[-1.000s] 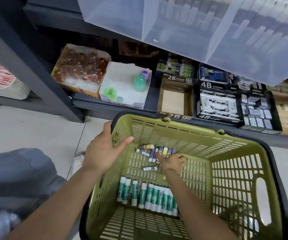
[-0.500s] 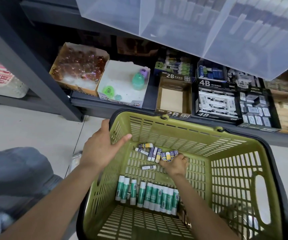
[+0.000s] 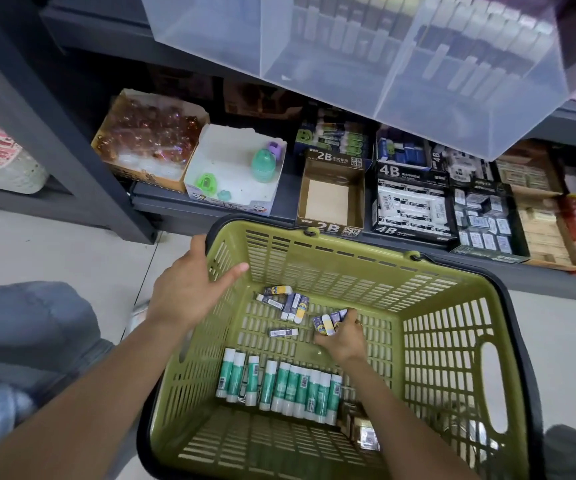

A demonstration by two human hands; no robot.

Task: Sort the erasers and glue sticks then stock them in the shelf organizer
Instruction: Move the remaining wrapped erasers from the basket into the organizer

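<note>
The right hand (image 3: 340, 337) curls its fingers round a small bundle of dark-sleeved rectangular erasers (image 3: 328, 322) on the slotted floor of the olive-green plastic basket (image 3: 446, 341). More loose erasers (image 3: 286, 301) lie just beyond, near the far wall. The left hand (image 3: 189, 289) rests over the basket's left rim, fingers straight and relaxed. A row of green-and-white cylindrical glue sticks (image 3: 279, 386) lies side by side nearer the person. Bare lattice floor stays open on the right. An empty brown cardboard 2B box (image 3: 331, 199) sits on the dark shelf behind.
</note>
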